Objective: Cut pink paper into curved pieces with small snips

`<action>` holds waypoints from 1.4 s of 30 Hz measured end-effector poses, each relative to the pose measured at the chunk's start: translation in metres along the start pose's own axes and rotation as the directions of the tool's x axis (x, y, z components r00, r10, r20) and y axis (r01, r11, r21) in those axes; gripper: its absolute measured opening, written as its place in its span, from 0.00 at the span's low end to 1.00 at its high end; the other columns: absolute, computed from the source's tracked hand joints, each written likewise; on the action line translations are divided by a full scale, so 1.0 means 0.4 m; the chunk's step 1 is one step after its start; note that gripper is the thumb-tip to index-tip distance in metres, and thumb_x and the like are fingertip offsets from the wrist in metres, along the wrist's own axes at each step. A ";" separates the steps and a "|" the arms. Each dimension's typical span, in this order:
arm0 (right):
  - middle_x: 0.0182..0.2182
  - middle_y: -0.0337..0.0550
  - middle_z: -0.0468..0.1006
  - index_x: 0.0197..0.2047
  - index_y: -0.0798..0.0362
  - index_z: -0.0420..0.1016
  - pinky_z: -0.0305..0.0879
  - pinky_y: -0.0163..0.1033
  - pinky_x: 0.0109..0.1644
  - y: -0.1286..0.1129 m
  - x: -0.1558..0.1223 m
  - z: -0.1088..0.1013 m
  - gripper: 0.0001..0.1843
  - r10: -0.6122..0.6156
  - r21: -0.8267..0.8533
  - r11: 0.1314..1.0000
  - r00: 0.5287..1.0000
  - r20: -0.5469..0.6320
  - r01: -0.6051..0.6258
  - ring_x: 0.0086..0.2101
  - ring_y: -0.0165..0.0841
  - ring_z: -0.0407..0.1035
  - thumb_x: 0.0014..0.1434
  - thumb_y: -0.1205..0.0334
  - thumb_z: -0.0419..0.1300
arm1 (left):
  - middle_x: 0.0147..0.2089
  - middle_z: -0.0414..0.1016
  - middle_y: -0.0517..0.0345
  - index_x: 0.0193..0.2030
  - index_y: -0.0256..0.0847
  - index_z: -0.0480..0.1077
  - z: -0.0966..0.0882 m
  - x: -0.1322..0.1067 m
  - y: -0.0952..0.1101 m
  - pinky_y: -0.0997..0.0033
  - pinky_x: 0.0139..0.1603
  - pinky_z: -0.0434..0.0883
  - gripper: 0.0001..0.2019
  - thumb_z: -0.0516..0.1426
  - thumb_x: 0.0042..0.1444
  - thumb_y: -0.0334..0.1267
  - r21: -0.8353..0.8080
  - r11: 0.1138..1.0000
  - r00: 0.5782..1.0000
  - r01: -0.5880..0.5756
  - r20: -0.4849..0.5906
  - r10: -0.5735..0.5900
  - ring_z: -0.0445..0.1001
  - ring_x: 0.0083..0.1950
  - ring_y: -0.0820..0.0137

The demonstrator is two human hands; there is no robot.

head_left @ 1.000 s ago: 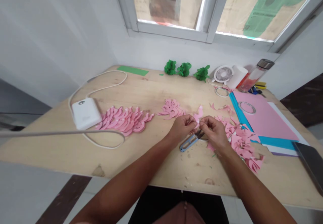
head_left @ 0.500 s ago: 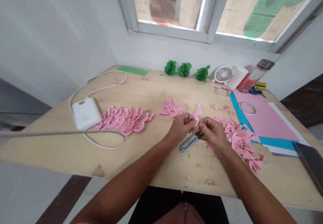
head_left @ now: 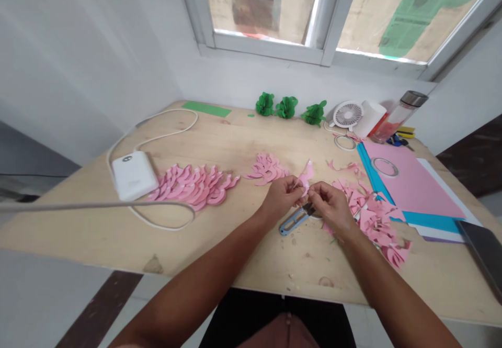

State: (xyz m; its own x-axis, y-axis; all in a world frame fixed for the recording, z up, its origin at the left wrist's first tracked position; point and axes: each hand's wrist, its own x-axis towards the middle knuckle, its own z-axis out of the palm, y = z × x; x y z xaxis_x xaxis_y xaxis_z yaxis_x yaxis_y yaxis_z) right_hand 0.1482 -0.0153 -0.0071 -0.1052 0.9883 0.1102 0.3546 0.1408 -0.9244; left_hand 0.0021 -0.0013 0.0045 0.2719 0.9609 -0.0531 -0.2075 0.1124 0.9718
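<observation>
Between my two hands is a curved pink paper cutout (head_left: pixel 306 174) with whitish patches on it. My left hand (head_left: pixel 283 197) is closed, pinching its left side. My right hand (head_left: pixel 332 205) is closed too, fingertips together at the cutout's lower right edge; exactly what they grip there is too small to see. Just beneath the hands lie blue-handled thread snips (head_left: pixel 293 222), their dark blades partly under my right fingers. Behind my left hand sits a small cluster of pink cutouts (head_left: pixel 266 169). Pink paper scraps (head_left: pixel 378 225) are heaped beside my right hand.
Overlapping pink cutouts (head_left: pixel 196 186) lie left, beside a white power bank (head_left: pixel 135 175) with a looping cable. Several green paper shapes (head_left: pixel 287 107), a small fan (head_left: pixel 347 114) and a bottle (head_left: pixel 400 118) line the back. Coloured sheets (head_left: pixel 419 191) and a phone (head_left: pixel 482 254) are right.
Almost nothing differs. Both hands keep the same pinch on the pink cutout, with at most a slight shift of the fingers.
</observation>
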 end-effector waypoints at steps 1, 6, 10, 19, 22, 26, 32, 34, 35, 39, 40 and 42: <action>0.21 0.36 0.67 0.30 0.55 0.69 0.55 0.31 0.24 0.000 -0.001 -0.001 0.11 -0.002 -0.002 1.000 1.000 0.000 0.002 0.21 0.25 0.60 0.55 0.56 0.55 | 0.18 0.67 0.64 0.24 0.37 0.63 0.000 0.000 -0.001 0.77 0.23 0.62 0.06 0.57 0.45 0.34 -0.002 1.000 1.000 0.002 0.000 -0.002 0.66 0.20 0.78; 0.21 0.36 0.68 0.30 0.56 0.69 0.56 0.30 0.24 0.003 0.000 -0.002 0.11 0.007 -0.017 1.000 1.000 0.014 -0.007 0.21 0.25 0.60 0.55 0.56 0.54 | 0.19 0.67 0.64 0.24 0.37 0.63 0.001 -0.001 0.000 0.78 0.23 0.62 0.06 0.57 0.45 0.34 -0.006 1.000 1.000 0.003 -0.002 -0.003 0.65 0.20 0.79; 0.21 0.36 0.68 0.29 0.56 0.69 0.56 0.31 0.24 0.009 0.003 0.000 0.12 0.003 -0.038 0.999 1.000 0.010 -0.003 0.21 0.26 0.60 0.55 0.55 0.55 | 0.18 0.66 0.65 0.23 0.37 0.61 0.001 0.000 0.001 0.78 0.23 0.62 0.06 0.56 0.45 0.33 -0.012 1.000 1.000 0.006 0.003 -0.006 0.64 0.20 0.79; 0.20 0.36 0.67 0.30 0.55 0.70 0.54 0.31 0.23 0.008 0.003 -0.001 0.11 0.007 -0.069 0.998 1.000 0.029 -0.005 0.20 0.25 0.58 0.55 0.55 0.55 | 0.17 0.65 0.65 0.23 0.37 0.62 -0.003 0.005 -0.008 0.79 0.23 0.61 0.06 0.56 0.45 0.34 0.004 1.000 1.000 0.003 0.014 -0.003 0.64 0.19 0.79; 0.20 0.36 0.66 0.30 0.55 0.69 0.54 0.31 0.23 0.011 0.003 0.000 0.11 0.003 -0.072 0.997 0.999 0.034 0.000 0.20 0.25 0.58 0.55 0.56 0.55 | 0.17 0.66 0.65 0.24 0.36 0.62 -0.005 0.007 -0.013 0.79 0.22 0.61 0.06 0.56 0.45 0.34 0.014 1.000 1.000 0.008 0.017 -0.008 0.64 0.19 0.79; 0.20 0.36 0.66 0.29 0.56 0.69 0.55 0.31 0.24 0.012 0.003 0.000 0.11 -0.004 -0.081 0.997 0.999 0.040 0.008 0.21 0.26 0.58 0.55 0.56 0.55 | 0.18 0.66 0.64 0.24 0.36 0.62 -0.006 0.008 -0.014 0.78 0.22 0.62 0.05 0.56 0.45 0.33 0.018 1.000 1.000 0.008 0.019 -0.008 0.64 0.19 0.79; 0.21 0.37 0.68 0.30 0.55 0.69 0.56 0.31 0.24 0.016 0.003 0.000 0.11 0.013 -0.062 0.998 0.998 0.055 -0.010 0.21 0.26 0.59 0.55 0.56 0.54 | 0.18 0.66 0.64 0.25 0.36 0.63 -0.005 0.006 -0.012 0.79 0.22 0.61 0.05 0.56 0.45 0.33 0.014 1.000 1.000 0.008 0.019 -0.009 0.64 0.19 0.79; 0.21 0.36 0.67 0.30 0.55 0.69 0.56 0.31 0.24 0.016 0.004 0.000 0.11 0.010 -0.065 0.998 0.999 0.053 -0.007 0.21 0.26 0.58 0.55 0.56 0.54 | 0.18 0.66 0.65 0.25 0.36 0.63 -0.005 0.006 -0.012 0.79 0.22 0.61 0.05 0.56 0.45 0.33 0.010 1.000 1.000 0.012 0.020 -0.012 0.64 0.19 0.79; 0.21 0.36 0.67 0.30 0.55 0.69 0.55 0.31 0.24 0.016 0.004 0.000 0.11 0.009 -0.067 0.998 0.999 0.051 -0.005 0.21 0.25 0.58 0.55 0.56 0.54 | 0.18 0.66 0.65 0.25 0.36 0.63 -0.005 0.006 -0.013 0.79 0.22 0.62 0.05 0.56 0.45 0.32 0.007 1.000 1.000 0.012 0.020 -0.013 0.64 0.19 0.79; 0.19 0.35 0.65 0.29 0.55 0.69 0.54 0.31 0.23 0.015 0.004 0.000 0.11 0.003 -0.070 0.998 0.999 0.044 0.000 0.20 0.25 0.57 0.55 0.56 0.55 | 0.18 0.66 0.64 0.24 0.36 0.63 -0.006 0.008 -0.014 0.79 0.22 0.62 0.05 0.56 0.45 0.32 0.013 1.000 1.000 0.010 0.020 -0.010 0.64 0.19 0.79; 0.20 0.35 0.65 0.29 0.55 0.69 0.54 0.31 0.23 0.015 0.004 0.001 0.11 0.001 -0.068 0.998 0.999 0.043 0.001 0.20 0.25 0.57 0.55 0.56 0.55 | 0.18 0.66 0.64 0.25 0.36 0.63 -0.006 0.009 -0.015 0.79 0.22 0.62 0.04 0.56 0.45 0.32 0.014 1.000 1.000 0.011 0.019 -0.011 0.64 0.19 0.79; 0.20 0.35 0.66 0.29 0.55 0.69 0.54 0.31 0.23 0.016 0.005 0.001 0.10 0.001 -0.064 0.998 0.999 0.047 0.002 0.20 0.25 0.57 0.55 0.57 0.55 | 0.18 0.66 0.64 0.25 0.36 0.63 -0.006 0.009 -0.016 0.79 0.22 0.62 0.04 0.56 0.45 0.32 0.012 1.000 1.000 0.014 0.018 -0.014 0.64 0.19 0.79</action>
State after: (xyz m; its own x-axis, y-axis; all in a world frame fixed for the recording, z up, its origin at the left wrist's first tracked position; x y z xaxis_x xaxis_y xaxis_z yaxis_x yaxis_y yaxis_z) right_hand 0.1499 -0.0126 -0.0128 -0.1487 0.9846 0.0916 0.4127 0.1460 -0.8991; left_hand 0.0020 0.0021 -0.0024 0.2916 0.9545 -0.0630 -0.1927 0.1231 0.9735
